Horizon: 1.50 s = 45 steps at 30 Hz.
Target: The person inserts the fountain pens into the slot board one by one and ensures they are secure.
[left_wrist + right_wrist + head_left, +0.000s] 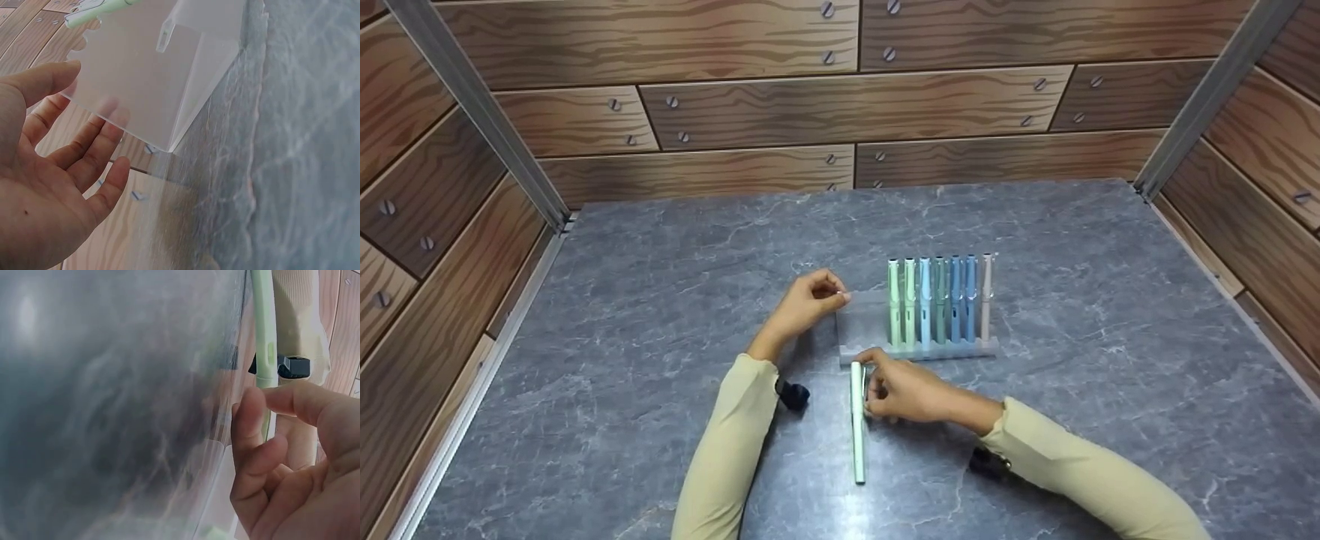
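Note:
A clear acrylic pen stand [864, 322] stands on the table, its left side bare of pens. At its top left corner, my left hand [808, 301] pinches the panel edge; in the left wrist view the thumb [56, 77] lies on the near face and fingers reach behind the sheet. My right hand [913, 391] holds a light green pen [858, 439] between thumb and fingers, in front of the stand's lower left corner. The right wrist view shows the fingertips around the middle of the pen [265, 323], partly covering it.
Several pens [940, 300] in greens, blues and a pinkish grey stand upright in the right part of the stand. Dark wrist cameras [793, 394] sit at both sleeves. Wood-patterned walls [840, 112] enclose the grey marbled table [622, 337].

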Each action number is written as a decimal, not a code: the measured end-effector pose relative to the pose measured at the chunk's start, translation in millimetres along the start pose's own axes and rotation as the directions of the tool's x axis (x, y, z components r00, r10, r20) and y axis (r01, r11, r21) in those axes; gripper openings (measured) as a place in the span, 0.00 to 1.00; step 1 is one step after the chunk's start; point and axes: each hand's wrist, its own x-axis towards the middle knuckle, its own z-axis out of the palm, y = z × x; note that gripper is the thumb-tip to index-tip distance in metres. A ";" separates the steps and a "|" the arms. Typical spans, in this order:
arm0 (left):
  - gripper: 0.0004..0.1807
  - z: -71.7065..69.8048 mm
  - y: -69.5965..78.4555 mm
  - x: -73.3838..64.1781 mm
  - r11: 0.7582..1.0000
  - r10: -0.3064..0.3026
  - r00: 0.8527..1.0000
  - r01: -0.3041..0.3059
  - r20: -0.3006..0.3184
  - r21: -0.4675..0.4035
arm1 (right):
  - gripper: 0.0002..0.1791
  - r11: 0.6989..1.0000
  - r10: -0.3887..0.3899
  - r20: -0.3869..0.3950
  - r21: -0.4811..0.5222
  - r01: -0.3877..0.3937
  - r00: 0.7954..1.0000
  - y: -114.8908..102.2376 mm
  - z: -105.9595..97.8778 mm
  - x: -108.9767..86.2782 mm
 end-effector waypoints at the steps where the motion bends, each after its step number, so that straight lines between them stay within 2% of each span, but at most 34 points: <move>1: 0.08 0.1 -0.1 -0.2 1.000 -0.001 1.000 0.001 0.000 -0.001 | 0.33 1.000 -0.002 0.005 0.030 0.002 1.000 0.2 0.3 0.1; 6: 0.08 0.8 -4.1 2.0 1.000 -0.001 1.000 0.001 -0.011 -0.006 | 0.32 0.989 -0.006 0.023 0.147 0.003 1.000 0.0 0.9 1.3; 9: 0.07 1.0 -3.7 2.1 1.000 0.008 1.000 -0.008 -0.019 -0.009 | 0.32 0.975 0.025 0.039 0.218 -0.033 0.999 -0.1 0.7 1.9; 14: 0.06 1.0 -3.6 1.7 1.000 0.013 1.000 -0.013 -0.017 -0.002 | 0.32 0.943 0.068 0.071 0.322 -0.088 0.995 1.1 -0.4 3.7; 20: 0.05 1.5 -3.8 2.0 1.000 -0.012 1.000 0.012 -0.010 -0.003 | 0.33 0.891 0.057 0.110 0.443 -0.101 0.992 2.7 -2.6 5.1; 22: 0.05 1.7 -3.9 2.1 1.000 -0.018 1.000 0.018 -0.010 -0.007 | 0.33 0.885 0.054 0.116 0.455 -0.102 0.992 2.9 -3.6 5.4; 36: 0.05 1.3 -5.8 3.1 0.999 0.019 1.000 -0.019 -0.016 -0.028 | 0.31 0.915 0.053 0.067 0.397 -0.075 0.996 5.2 -13.3 3.1; 45: 0.05 1.4 -4.3 2.0 1.000 0.009 1.000 -0.010 -0.016 -0.022 | 0.30 0.937 0.031 0.006 0.348 -0.031 0.999 5.3 -17.7 0.7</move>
